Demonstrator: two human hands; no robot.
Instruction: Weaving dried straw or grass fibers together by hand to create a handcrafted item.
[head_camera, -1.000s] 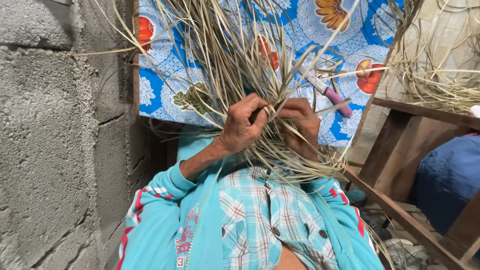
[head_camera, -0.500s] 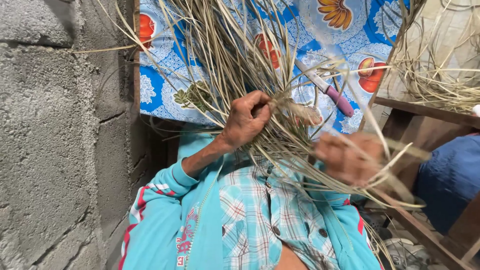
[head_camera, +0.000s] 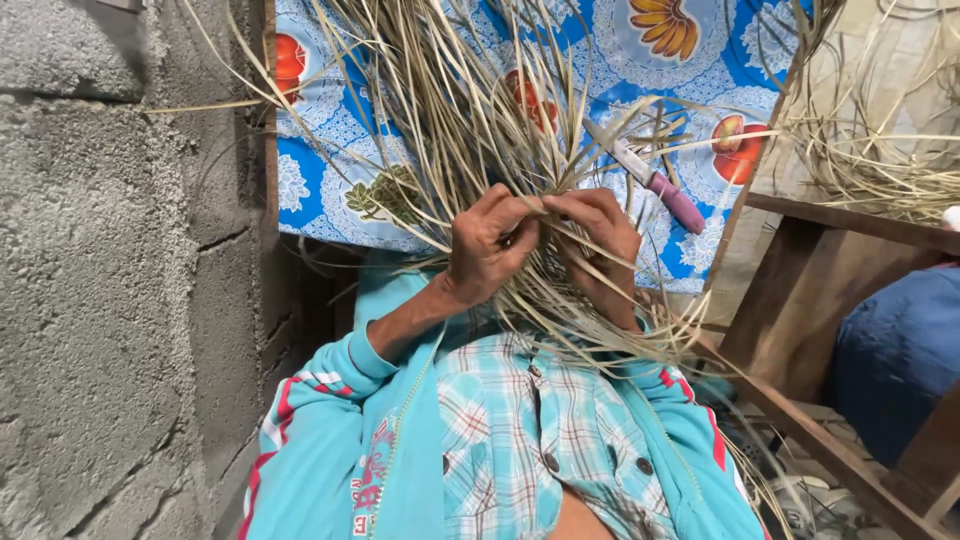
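A loose bundle of long dry straw strips (head_camera: 450, 110) fans out over a blue flowered cloth (head_camera: 330, 130) on the table. My left hand (head_camera: 490, 245) pinches several strips at the point where they gather. My right hand (head_camera: 600, 240) is closed on strips right beside it, fingertips almost touching the left. Both hands are held in front of my chest, above my turquoise jacket and checked shirt. A knife with a pink handle (head_camera: 655, 185) lies on the cloth just beyond my right hand.
A rough grey block wall (head_camera: 110, 280) rises close on the left. A wooden frame (head_camera: 830, 300) stands on the right, with more straw (head_camera: 870, 150) piled behind it. A blue cloth bulk (head_camera: 900, 350) sits at the far right.
My right hand pulled strips out to the right half a second ago and has come back to the gathered point beside my left hand. My left hand stayed in place.
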